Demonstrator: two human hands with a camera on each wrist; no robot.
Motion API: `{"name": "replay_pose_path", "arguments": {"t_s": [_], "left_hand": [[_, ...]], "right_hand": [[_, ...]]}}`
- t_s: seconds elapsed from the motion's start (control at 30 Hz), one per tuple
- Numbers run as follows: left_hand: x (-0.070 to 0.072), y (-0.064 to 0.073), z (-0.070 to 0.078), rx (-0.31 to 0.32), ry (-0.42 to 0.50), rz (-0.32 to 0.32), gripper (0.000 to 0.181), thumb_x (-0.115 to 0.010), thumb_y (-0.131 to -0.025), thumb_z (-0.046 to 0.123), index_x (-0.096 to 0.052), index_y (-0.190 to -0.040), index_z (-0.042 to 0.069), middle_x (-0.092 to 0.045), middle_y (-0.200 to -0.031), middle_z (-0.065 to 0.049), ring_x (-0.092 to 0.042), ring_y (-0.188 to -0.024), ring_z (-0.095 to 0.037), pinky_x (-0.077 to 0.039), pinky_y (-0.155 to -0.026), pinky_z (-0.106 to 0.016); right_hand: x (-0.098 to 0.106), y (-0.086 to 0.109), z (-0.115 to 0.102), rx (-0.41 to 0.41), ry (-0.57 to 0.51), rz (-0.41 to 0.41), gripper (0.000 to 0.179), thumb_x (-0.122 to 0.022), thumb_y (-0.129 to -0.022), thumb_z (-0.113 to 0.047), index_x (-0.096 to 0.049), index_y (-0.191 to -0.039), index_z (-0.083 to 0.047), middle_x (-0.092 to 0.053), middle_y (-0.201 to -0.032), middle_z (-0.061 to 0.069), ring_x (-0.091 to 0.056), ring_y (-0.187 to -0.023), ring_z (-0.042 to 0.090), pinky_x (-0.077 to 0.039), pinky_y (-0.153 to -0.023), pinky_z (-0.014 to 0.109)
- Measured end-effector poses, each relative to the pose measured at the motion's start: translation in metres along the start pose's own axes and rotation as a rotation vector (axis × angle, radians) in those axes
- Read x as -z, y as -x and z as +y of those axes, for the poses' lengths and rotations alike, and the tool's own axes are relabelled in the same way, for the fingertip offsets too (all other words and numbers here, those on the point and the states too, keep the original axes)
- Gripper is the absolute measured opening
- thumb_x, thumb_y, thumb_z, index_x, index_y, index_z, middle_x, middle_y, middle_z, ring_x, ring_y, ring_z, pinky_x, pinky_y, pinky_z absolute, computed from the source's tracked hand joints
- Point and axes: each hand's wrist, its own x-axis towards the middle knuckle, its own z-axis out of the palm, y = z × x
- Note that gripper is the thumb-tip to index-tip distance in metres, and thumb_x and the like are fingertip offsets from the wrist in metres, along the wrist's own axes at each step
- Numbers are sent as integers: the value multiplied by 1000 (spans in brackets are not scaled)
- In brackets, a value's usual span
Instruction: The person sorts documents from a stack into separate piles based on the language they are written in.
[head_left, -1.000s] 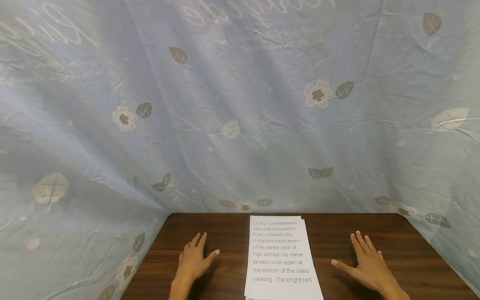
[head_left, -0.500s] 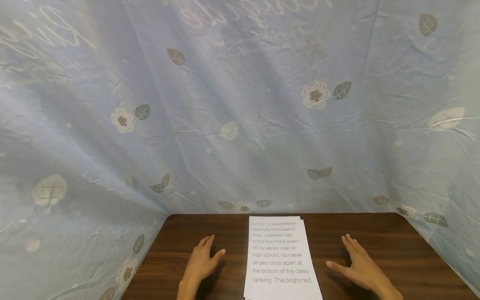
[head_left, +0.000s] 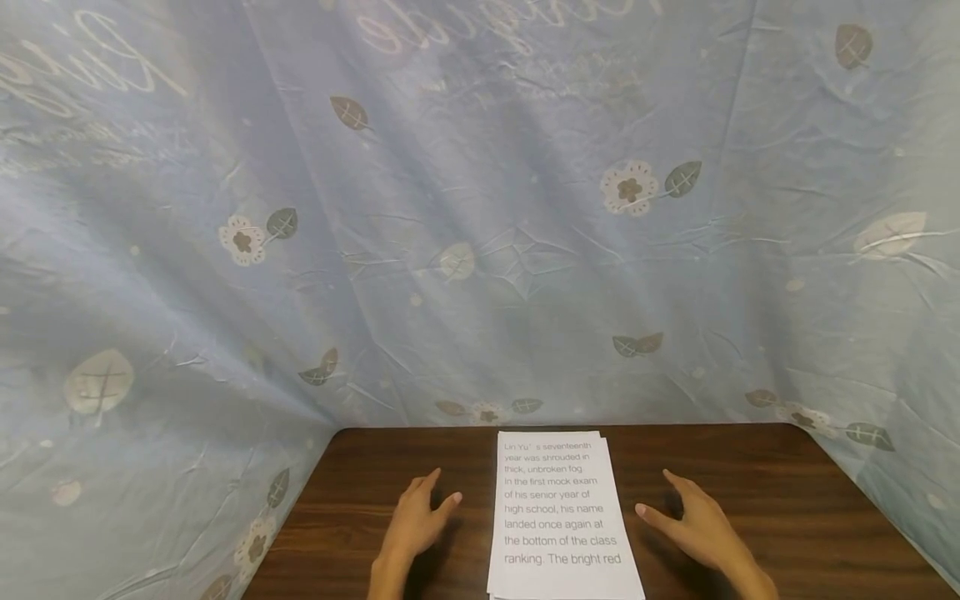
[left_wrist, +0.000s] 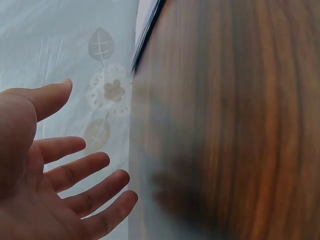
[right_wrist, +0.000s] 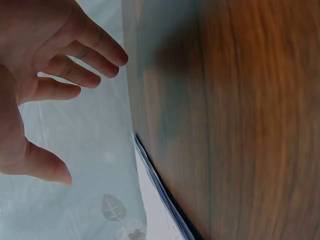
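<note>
A stack of white paper sheets (head_left: 558,517), the top one printed with large dark text, lies on the dark wooden table (head_left: 330,533). To its left is my left hand (head_left: 418,521), thumb and fingers spread apart and nothing in it. My right hand (head_left: 697,525) mirrors it on the other side, its thumb pointing toward the stack's right edge. Both palms face inward, apart from the paper. Seen from the left wrist, the left hand's fingers (left_wrist: 100,200) are loosely extended; in the right wrist view the stack's edge (right_wrist: 170,200) shows below the right hand (right_wrist: 55,75).
A pale blue curtain (head_left: 525,250) with leaf and flower prints hangs right behind the table's far edge and along its left and right sides. Bare wood shows on both sides of the stack.
Both hands have moved inward toward the paper stack, the left one rightward and the right one leftward. Their palms have turned to face each other more. The stack stays in place.
</note>
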Motion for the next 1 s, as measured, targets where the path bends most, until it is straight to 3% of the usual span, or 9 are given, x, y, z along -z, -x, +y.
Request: {"name": "replay_pose_path", "arguments": {"t_s": [0.2,0.4,0.57,0.67,0.77,0.87,1.0], "left_hand": [[-8,-2,5,-26,50,12,70,-72,-101,42,-55,-153,0,-61,-145,-30,-59,-132,-55,-52,-106,-71],[-19,-4,12,-59,115,-16,67,-72,-102,35,-53,-152,-5,-66,-129,-30,-67,-108,-39,-61,-91,-58],[-27,-7,18,-80,154,-27,65,-70,-104,35,-54,-150,-8,-67,-128,-30,-68,-112,-44,-60,-94,-61],[-31,-9,21,-90,162,-26,65,-69,-104,35,-54,-149,-9,-68,-128,-31,-68,-106,-38,-60,-93,-60],[-34,-11,22,-87,166,-28,65,-69,-104,37,-55,-149,-8,-70,-126,-27,-63,-94,-24,-60,-85,-45],[-38,-13,23,-86,166,-30,64,-68,-104,36,-56,-148,-9,-73,-119,-21,-64,-91,-20,-59,-82,-43],[-43,-13,27,-73,179,-33,62,-68,-104,35,-57,-146,-9,-75,-116,-19,-71,-100,-30,-61,-90,-55]], "right_hand": [[-10,-3,-4,5,-112,49,89,-70,-101,-52,-43,-155,13,-56,-150,37,-65,-128,51,-60,-99,61],[-21,-7,-6,-22,-233,69,76,-69,-103,-46,-51,-152,9,-65,-143,29,-72,-122,43,-65,-91,48],[-30,-11,-12,-58,-363,65,68,-72,-102,-37,-54,-149,9,-69,-136,26,-76,-111,34,-66,-79,33],[-34,-12,-17,-73,-420,59,64,-72,-103,-33,-56,-147,10,-70,-132,25,-77,-105,30,-67,-78,33],[-37,-14,-21,-96,-451,56,62,-72,-103,-31,-57,-146,10,-71,-128,23,-77,-101,27,-67,-78,34],[-42,-16,-24,-128,-465,61,59,-72,-103,-30,-59,-144,10,-73,-124,18,-77,-96,24,-67,-75,34],[-47,-20,-27,-156,-473,68,55,-72,-103,-28,-61,-142,10,-76,-116,14,-75,-90,21,-66,-72,34]]}}
